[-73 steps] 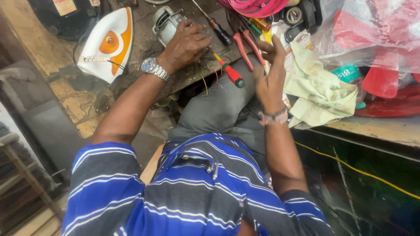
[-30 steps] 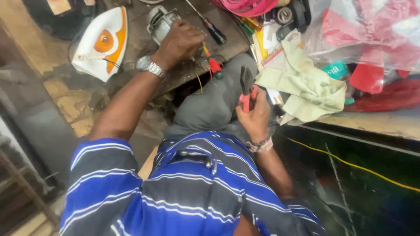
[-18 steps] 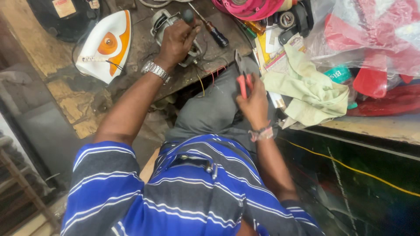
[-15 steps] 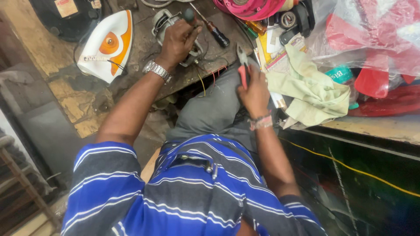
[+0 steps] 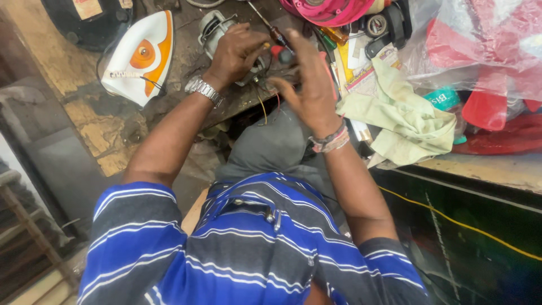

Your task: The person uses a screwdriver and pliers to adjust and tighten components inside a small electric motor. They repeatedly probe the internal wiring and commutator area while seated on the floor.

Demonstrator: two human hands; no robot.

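The left hand (image 5: 240, 51) is closed over a small grey motor (image 5: 217, 27) at the edge of the cluttered desk (image 5: 186, 90), thin wires (image 5: 262, 104) dangling below it. The right hand (image 5: 307, 85) hovers just beside it, fingers spread, with a red-handled tool (image 5: 281, 52) at its fingertips; whether it grips the tool I cannot tell. A white and orange iron (image 5: 138, 59) lies to the left, a pale green cloth (image 5: 403, 121) to the right.
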